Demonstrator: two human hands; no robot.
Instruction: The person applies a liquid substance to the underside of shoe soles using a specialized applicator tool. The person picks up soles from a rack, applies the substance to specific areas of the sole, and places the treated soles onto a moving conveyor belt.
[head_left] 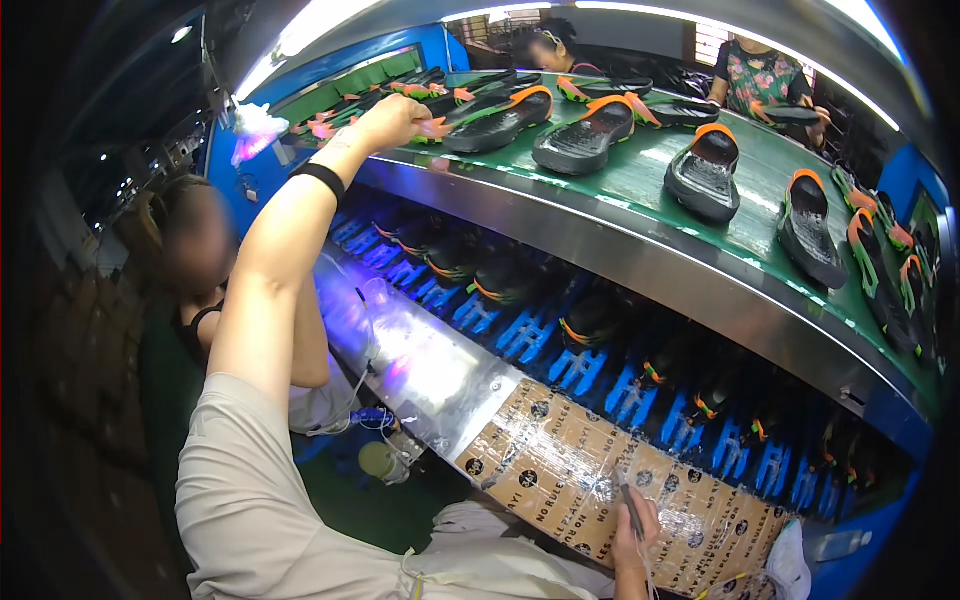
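My left hand (392, 120) reaches up to the green conveyor belt (625, 172), its fingers closed on the orange end of a shoe part (432, 128). Just right of it lies a black shoe (500, 125) with an orange and green edge. More such shoes, among them a black one (586, 135) and another (703, 175), are spaced along the belt. Low in the picture, my right hand (636, 528) grips a slim, dark-handled tool (632, 508) over a cardboard-covered bench (560, 460). A thin pale cord hangs by that hand. The tool's exact kind does not show.
Under the belt, a lower row of blue racks (524, 335) carries black shoes. A round pale container (382, 462) hangs beside the bench; a clear bottle (840, 545) lies at right. One person (195, 235) sits at left; others (765, 80) work beyond the belt.
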